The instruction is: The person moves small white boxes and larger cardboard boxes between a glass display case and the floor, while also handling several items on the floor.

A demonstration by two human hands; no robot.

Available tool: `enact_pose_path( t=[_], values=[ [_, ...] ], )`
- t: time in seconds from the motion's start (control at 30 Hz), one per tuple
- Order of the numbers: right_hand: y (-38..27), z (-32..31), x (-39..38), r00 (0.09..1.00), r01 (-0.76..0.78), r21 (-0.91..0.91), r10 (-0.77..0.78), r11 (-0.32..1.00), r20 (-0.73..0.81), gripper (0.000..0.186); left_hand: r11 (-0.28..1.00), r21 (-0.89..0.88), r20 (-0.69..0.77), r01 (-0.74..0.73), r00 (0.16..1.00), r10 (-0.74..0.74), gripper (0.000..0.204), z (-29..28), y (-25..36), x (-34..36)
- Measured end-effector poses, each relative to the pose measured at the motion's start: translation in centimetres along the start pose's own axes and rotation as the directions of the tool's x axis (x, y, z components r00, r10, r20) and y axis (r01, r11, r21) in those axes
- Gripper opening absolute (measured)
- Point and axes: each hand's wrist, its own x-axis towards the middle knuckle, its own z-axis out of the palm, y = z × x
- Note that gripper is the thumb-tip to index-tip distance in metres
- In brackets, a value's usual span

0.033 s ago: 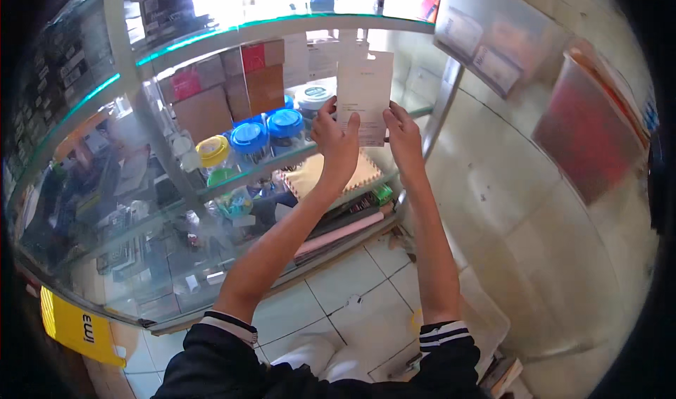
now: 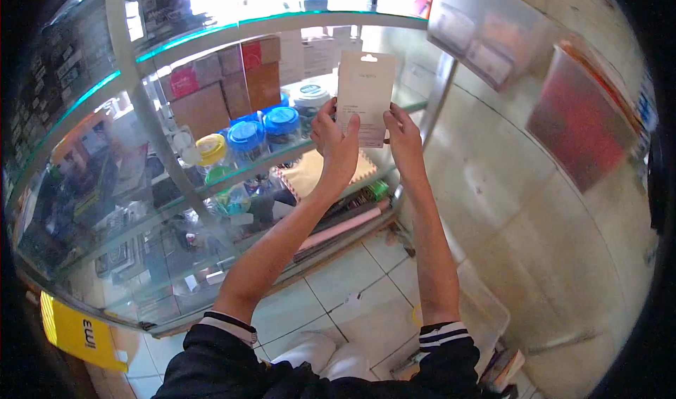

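A flat white retail box [image 2: 367, 82] with a hang hole at its top stands upright between my hands, in front of the glass display case. Small print covers part of the side that faces me. My left hand [image 2: 336, 142] grips its left edge, the thumb lying on the front. At the lower right edge, my right hand [image 2: 404, 135] is closed on the box, thumb in front and fingers partly hidden behind. Both forearms reach forward, with dark striped cuffs at the elbows.
Inside the glass case [image 2: 282, 158], blue-lidded jars [image 2: 246, 137], a yellow-lidded jar [image 2: 211, 149] and brown cartons [image 2: 201, 114] sit on shelves. A pink roll [image 2: 341, 229] lies low down. Wall pockets [image 2: 581, 117] hang at right. A clear plastic bin [image 2: 486, 304] stands on the tiled floor.
The case and wall pockets have shifted slightly left in the picture. The box's front has turned slightly, and my grip on it is unchanged.
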Motion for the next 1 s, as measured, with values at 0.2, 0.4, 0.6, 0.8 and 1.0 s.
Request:
enact_pose_path(
  t=[0.2, 0.4, 0.6, 0.8, 1.0],
  values=[
    [-1.8, -5.4, -9.6, 0.981, 0.028, -0.133, -0.053, 0.991, -0.189, 0.042, 0.952, -0.299, 0.238, -0.07, 0.96, 0.146, 0.046, -1.0, 2.9, -8.5],
    [-4.9, -11.1, -21.4, 0.892, -0.156, -0.205, 0.049, 0.966, -0.449, 0.043, 0.831, -0.533, 0.502, 0.163, 0.85, 0.156, 0.044, -0.1, 5.5, -18.9],
    [-7.2, -16.8, -33.5, 0.751, -0.159, -0.19, -0.006, 0.969, -0.66, 0.049, 0.756, -0.587, 0.724, 0.29, 0.607, 0.329, 0.044, 0.8, 9.5, -28.6],
    [-9.0, -18.5, -46.1, 0.513, -0.302, -0.113, 0.062, 0.947, -0.856, 0.052, 0.676, -0.473, 0.88, 0.565, 0.274, 0.387, 0.048, -1.0, 11.6, -40.0],
    [-9.0, -19.4, -59.1, 0.249, -0.481, -0.003, 0.134, 0.876, -0.959, 0.05, 0.67, -0.333, 0.894, 0.664, -0.003, 0.448, 0.051, -3.5, 11.6, -52.9]
  ],
)
